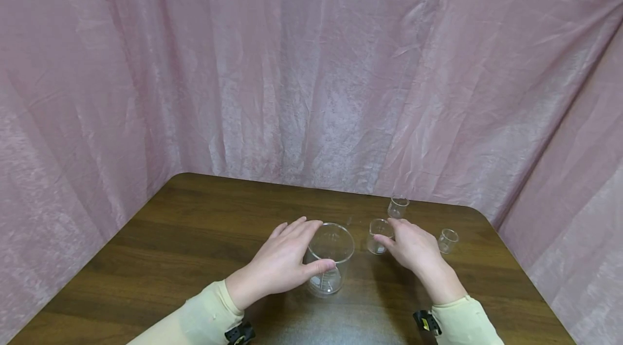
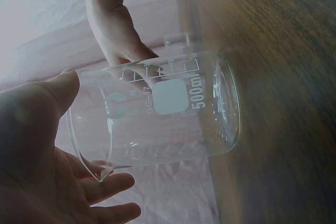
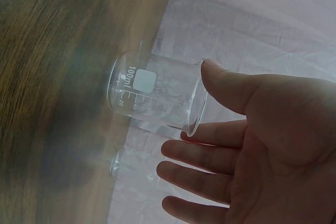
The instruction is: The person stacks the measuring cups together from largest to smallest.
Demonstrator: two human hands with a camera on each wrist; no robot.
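Beaker (image 2: 160, 109) within span of left hand (image 1: 284, 263)

pink, shiny curtains (image 1: 302, 64) hang in folds behind and beside a brown wood-grain table (image 1: 209, 215) with rounded corners.

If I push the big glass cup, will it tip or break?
The big beaker would probably slide before tipping, since it stands on a broad, flat base. Its clear, glassy walls look thin, so it might crack if knocked.
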